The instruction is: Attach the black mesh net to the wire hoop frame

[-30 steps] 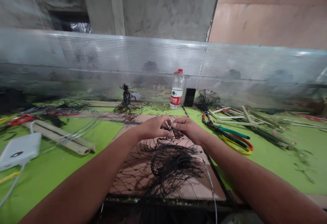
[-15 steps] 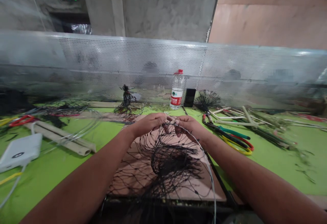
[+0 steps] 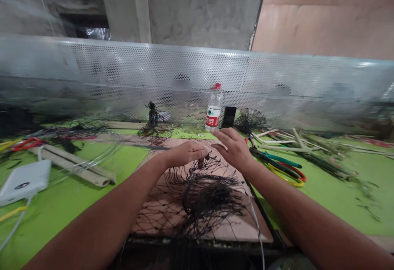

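A black knotted net (image 3: 212, 198) lies bunched on a pinkish-brown board (image 3: 234, 227) in front of me. My left hand (image 3: 191, 154) is closed, with the net's upper edge pinched between thumb and fingers. Just right of it, my right hand (image 3: 235, 149) is raised above the board, its fingers stretched out and apart from the thumb, with nothing seen in it. A thin pale wire (image 3: 256, 216) runs down the board's right side and over the front edge. Its upper end, near the hands, is hard to make out.
Pliers (image 3: 278, 159) with coloured handles lie on the right, near cut stems (image 3: 298, 140). A water bottle (image 3: 213, 112) and a dark phone (image 3: 229, 117) stand by the perforated metal screen (image 3: 129, 73). On the left are beige tubes (image 3: 76, 165), red-handled scissors (image 3: 29, 143) and a white power bank (image 3: 26, 181).
My right hand has let go of the wire and net edge and opened, its fingers lifting. The wire's arc has dropped lower. My left hand has moved slightly down, still pinching the net.
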Demonstrator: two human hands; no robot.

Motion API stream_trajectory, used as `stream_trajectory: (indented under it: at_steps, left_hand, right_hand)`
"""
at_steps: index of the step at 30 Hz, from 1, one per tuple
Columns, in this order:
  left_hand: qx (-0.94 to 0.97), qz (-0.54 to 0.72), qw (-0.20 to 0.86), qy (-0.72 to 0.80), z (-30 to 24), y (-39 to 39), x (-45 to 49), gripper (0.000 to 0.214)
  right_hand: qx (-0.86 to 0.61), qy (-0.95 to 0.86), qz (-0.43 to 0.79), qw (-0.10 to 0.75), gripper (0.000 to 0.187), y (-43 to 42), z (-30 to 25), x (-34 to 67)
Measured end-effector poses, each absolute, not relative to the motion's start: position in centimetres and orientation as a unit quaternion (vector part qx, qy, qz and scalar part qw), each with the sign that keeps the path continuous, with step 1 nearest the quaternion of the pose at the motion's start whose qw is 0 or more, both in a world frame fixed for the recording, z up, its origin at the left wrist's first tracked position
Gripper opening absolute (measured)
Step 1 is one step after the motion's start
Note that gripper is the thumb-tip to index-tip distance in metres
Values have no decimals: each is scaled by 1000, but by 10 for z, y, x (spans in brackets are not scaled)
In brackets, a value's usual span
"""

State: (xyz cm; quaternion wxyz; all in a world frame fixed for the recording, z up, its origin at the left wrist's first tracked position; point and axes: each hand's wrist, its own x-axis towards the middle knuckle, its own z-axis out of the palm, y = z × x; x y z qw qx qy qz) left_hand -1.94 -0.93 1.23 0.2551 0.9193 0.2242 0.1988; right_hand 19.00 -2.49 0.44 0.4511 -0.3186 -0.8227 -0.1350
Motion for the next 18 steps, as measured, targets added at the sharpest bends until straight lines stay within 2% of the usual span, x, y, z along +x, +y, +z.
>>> stream_trajectory:
  at_steps: [3, 6, 13, 18]
  left_hand:
    - [922, 174, 258, 232, 10, -10, -18, 44]
    - [923, 174, 233, 252, 11, -10, -17, 34]
    - [913, 208, 240, 257, 16, -14, -18, 24]
    - [902, 222, 245, 279, 13, -13, -17, 18]
  right_hand:
    - [-299, -870, -219, 326, 26, -24, 10, 194]
    - [-317, -880, -221, 277, 27, -21, 11, 197]
    - [-384, -853, -137, 327, 25, -21, 9, 196]
    - [-414, -804, 88, 418, 29, -20, 5, 190]
